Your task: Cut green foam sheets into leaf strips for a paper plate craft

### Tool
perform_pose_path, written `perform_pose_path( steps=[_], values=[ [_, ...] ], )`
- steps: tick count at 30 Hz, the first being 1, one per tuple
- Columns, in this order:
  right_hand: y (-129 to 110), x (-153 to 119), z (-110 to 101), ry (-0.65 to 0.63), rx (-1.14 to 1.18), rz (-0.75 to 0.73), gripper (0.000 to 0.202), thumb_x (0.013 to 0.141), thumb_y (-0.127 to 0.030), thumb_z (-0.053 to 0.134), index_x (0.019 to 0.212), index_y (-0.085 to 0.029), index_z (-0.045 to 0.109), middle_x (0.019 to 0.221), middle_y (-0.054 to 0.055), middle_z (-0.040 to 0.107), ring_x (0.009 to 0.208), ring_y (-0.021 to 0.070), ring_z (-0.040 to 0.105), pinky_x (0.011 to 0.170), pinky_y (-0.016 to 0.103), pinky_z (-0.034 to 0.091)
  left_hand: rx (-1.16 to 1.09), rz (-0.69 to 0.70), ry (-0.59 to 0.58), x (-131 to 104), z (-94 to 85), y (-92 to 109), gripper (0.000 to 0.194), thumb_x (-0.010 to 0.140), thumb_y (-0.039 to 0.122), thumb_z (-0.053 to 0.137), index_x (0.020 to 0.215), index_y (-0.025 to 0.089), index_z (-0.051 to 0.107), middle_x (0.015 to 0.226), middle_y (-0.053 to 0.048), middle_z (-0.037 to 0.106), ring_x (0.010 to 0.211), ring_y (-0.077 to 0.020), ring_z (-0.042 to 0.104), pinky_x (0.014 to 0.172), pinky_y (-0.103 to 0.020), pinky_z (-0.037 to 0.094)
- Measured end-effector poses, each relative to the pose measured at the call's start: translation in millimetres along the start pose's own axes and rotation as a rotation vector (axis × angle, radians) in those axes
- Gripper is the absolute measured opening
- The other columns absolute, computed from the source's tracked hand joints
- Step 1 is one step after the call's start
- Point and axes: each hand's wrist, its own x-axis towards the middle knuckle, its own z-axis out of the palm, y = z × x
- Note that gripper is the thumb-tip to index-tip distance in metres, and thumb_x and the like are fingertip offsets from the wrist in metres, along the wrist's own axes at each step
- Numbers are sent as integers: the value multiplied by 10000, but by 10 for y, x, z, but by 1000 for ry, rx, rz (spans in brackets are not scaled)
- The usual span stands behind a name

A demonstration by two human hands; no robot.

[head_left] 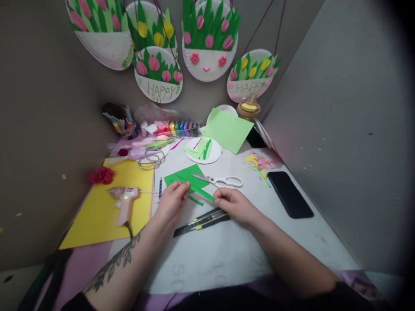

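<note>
Between my two hands a narrow green paper strip is stretched, slanting down to the right. My left hand pinches its upper left end, and my right hand pinches the lower right end. Behind them lies a darker green paper sheet, with white-handled scissors resting partly on it. Another thin green strip shows just below the held one. Under my right hand two black and yellow utility knives lie on the white table cover.
A pink glue gun lies on yellow paper at left. A black phone is at right. Farther back are a paper plate with green strips, a light green sheet and coloured clay packs. Decorated plates hang on the wall.
</note>
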Motion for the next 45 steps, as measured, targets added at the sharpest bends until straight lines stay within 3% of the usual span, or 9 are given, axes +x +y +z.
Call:
perform_pose_path(
  steps=[5,10,14,24,29,32,36,41,45],
  values=[
    [9,13,-70,72,32,-49,148,780,-324,598,749,-183,570,651,-31,495,574,103,426,538,232,321,-18,50,66,34,-60,74,369,685,369,734,623,178,425,510,77,422,448,-40,321,417,-183,179],
    [8,23,6,182,-65,-246,237,769,-336,648,969,-208,639,868,26,572,744,154,526,626,260,397,205,142,101,-118,78,-36,320,695,390,718,618,170,499,488,76,447,457,-55,351,471,-201,265],
    [-18,-2,103,164,-186,-299,85,786,-276,629,745,-202,638,751,12,576,715,156,530,668,279,400,311,179,-23,-254,190,-158,264,690,379,718,655,151,588,624,20,594,604,-104,502,599,-234,380],
    [1,-21,0,297,-170,-344,181,767,-180,558,588,-205,547,638,-4,516,634,149,488,618,283,368,59,171,155,-125,68,-40,356,699,386,719,616,182,440,490,91,380,461,-55,303,463,-214,229],
    [59,0,-8,466,-169,-366,64,798,-210,571,750,-212,614,763,13,557,731,163,520,674,286,398,146,217,217,-124,45,-25,335,728,405,690,625,181,463,506,82,399,481,-64,329,487,-216,262],
    [58,-16,67,373,-255,-411,208,786,-220,618,993,-225,640,911,37,610,826,175,556,701,280,423,299,188,101,-215,106,-102,284,724,391,687,644,161,541,578,42,518,562,-88,439,564,-221,346],
    [31,-36,136,267,-342,-405,83,799,-168,564,747,-202,620,687,-3,594,668,136,544,625,249,402,394,220,28,-309,168,-159,236,735,378,663,710,150,606,673,-1,609,659,-131,519,651,-247,400],
    [6,-55,101,237,-348,-356,131,762,-133,536,646,-193,547,619,-24,538,590,110,490,547,220,356,333,249,66,-280,154,-118,188,732,333,655,706,158,592,661,18,576,653,-114,497,652,-234,400],
    [32,-59,69,201,-356,-337,128,752,-123,517,648,-193,542,632,-24,525,589,106,482,543,214,350,221,190,167,-196,106,-134,219,720,353,673,721,163,565,561,66,461,533,-73,386,521,-197,312]
  ],
)
